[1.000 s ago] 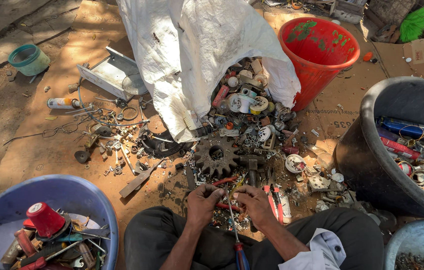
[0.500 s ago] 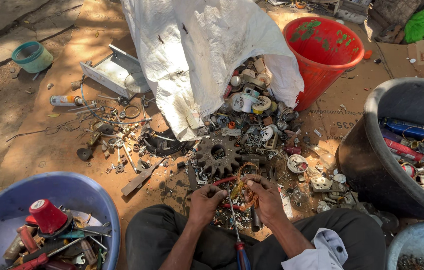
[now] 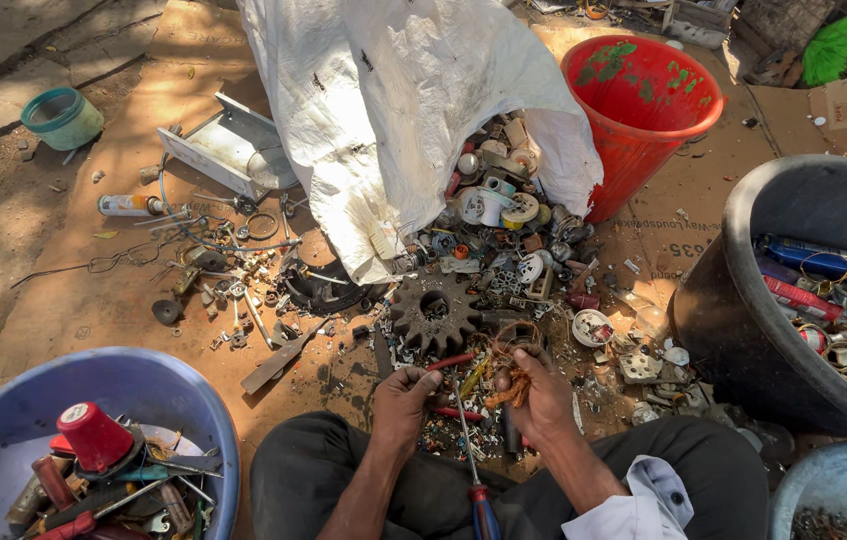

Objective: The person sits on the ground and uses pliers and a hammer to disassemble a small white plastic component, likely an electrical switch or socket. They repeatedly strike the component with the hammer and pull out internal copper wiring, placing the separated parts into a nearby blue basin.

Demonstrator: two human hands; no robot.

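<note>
**Sorting scrap on the ground**

Blue tub waits at my left. My left hand pinches a red wire; my right hand closes on the copper tangle, held over my lap, before the gear.

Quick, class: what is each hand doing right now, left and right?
Left hand: closed on a red-handled tool.
Right hand: closed on a tangle of orange and yellow wires.
</note>
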